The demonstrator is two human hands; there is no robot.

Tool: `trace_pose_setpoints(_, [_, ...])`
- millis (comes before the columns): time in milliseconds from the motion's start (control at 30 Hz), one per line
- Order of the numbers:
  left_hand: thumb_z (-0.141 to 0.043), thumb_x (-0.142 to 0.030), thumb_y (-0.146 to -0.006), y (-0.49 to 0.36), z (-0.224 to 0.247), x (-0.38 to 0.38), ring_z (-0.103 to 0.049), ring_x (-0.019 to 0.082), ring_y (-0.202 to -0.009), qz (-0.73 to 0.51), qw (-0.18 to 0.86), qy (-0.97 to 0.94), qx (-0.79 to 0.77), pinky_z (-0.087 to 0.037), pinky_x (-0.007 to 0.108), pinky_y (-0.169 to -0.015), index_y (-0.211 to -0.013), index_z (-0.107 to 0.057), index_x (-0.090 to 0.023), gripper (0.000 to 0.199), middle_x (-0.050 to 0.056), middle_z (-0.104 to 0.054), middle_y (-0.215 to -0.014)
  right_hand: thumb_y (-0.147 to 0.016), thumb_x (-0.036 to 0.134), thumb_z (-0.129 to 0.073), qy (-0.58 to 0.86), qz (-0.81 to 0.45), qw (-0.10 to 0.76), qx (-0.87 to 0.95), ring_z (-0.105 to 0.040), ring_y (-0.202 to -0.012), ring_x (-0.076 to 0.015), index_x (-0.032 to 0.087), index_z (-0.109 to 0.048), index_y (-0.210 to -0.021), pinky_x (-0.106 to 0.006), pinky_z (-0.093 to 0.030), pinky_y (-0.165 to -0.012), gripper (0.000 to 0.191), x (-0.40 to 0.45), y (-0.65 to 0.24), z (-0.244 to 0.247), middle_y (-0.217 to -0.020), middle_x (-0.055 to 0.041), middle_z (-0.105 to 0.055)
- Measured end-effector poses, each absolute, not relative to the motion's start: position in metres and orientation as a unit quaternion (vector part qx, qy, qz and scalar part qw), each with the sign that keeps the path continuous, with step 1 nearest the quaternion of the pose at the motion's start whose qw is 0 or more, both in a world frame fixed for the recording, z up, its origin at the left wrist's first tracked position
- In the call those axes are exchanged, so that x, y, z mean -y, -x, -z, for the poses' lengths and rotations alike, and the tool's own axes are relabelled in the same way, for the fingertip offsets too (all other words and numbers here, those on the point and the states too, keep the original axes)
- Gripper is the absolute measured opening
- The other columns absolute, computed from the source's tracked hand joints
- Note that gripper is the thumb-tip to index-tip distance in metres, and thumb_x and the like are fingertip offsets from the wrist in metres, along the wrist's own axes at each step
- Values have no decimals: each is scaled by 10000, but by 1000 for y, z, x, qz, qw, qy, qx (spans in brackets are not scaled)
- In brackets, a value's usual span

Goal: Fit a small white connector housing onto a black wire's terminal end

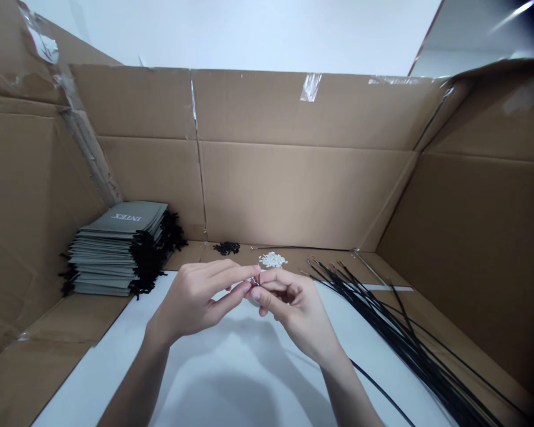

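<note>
Hands meet right in the middle of the view, above the white table (231, 379), inside a big wall of cardboard (302, 190). The left hand (196, 299) and the right hand (289, 305) come together fingertip to fingertip, and between them sits a tiny pale piece (254, 282), with what looks like the end of a thin black cord at the same spot. Honestly it's too small to say exactly how the two parts sit against each other.

Both grips are closed down in a pinch: left thumb and forefinger on the little piece from one side, right fingers curled around it from the other. A black cord (382, 396) trails off below the right wrist toward the bottom edge, so the right hand seems to be the one holding the cord end.

Handling-wise, that piece looks feather-light and hard, probably plastic, and small enough to slip or ping away if the pinch loosens. Best hold is right at the tip with the finger pads, which is where it sits now. The cord looks thin and floppy, so it wants to be held close to its end or it'll just bend.

More of the same lies around: a little heap of white pieces (273, 259) just beyond the hands, a small black heap (226, 248) next to it, a bundle of black cords (409, 344) fanned out on the right, and a stack of grey bags (115, 252) with black handles off to the left.
</note>
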State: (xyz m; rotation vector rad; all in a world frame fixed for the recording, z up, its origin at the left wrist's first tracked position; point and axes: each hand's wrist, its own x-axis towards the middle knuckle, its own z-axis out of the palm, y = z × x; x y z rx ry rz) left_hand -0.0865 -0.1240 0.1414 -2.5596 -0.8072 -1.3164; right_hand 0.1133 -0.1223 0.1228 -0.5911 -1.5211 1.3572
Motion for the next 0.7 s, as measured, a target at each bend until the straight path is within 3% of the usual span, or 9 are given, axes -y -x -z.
trace_pose_setpoints(200, [-613,-120,-966,86,-146,129,-633,55,-677,400,113,862,290,-459,169,-593,-1242,-649,-240,303,-48,-732,-873,-943,379,-713,292,-502,500,642,-622,-746,-131,178,-734,-971,-223,-521,-660,205,118,-110,-115,-865,-45,-719])
trace_pose_setpoints(467, [-639,-178,-966,84,-147,135,-626,13,-672,387,-40,846,364,-473,119,-640,-995,-684,-280,115,-119,-747,-886,-937,421,-722,323,-512,503,617,-597,-672,-121,177,-603,-902,-228,-438,-589,273,116,-109,-112,-809,-26,-686])
trace_pose_setpoints(567, [-658,-230,-961,82,-144,134,-616,10,-654,415,-42,814,404,-459,107,-591,-898,-652,-249,66,-119,-722,-817,-922,417,-738,336,-505,504,615,-591,-659,-124,177,-606,-905,-235,-422,-577,275,115,-109,-111,-803,-23,-672])
trace_pose_setpoints(700, [-663,-246,-959,76,-140,132,-641,2,-697,454,-19,787,417,-458,70,-572,-931,-655,-250,29,-117,-722,-830,-931,417,-730,335,-501,505,618,-592,-690,-126,178,-636,-922,-244,-468,-637,256,114,-109,-109,-833,-22,-664])
